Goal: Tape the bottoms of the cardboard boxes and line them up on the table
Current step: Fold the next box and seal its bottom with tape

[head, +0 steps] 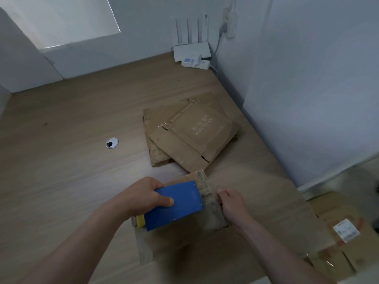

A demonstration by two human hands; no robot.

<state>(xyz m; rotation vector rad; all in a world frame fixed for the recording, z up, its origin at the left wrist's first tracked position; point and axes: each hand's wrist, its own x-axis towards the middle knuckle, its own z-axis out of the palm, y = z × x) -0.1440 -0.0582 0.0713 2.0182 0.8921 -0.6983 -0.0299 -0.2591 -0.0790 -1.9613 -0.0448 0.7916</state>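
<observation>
Left hand [146,196] grips blue tape dispenser [176,206], long axis pointing toward right hand [231,203], which pinches the tape strip [207,188]; cardboard box [184,236] under the 2 hands is blurred, edges unclear.

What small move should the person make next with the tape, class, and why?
Probably press the tape end down onto the cardboard box with the right hand. That hand pinches it just off the edge of the blue tape dispenser, which the left hand grips over the box. Blur hides whether any tape is stuck down yet.
</observation>
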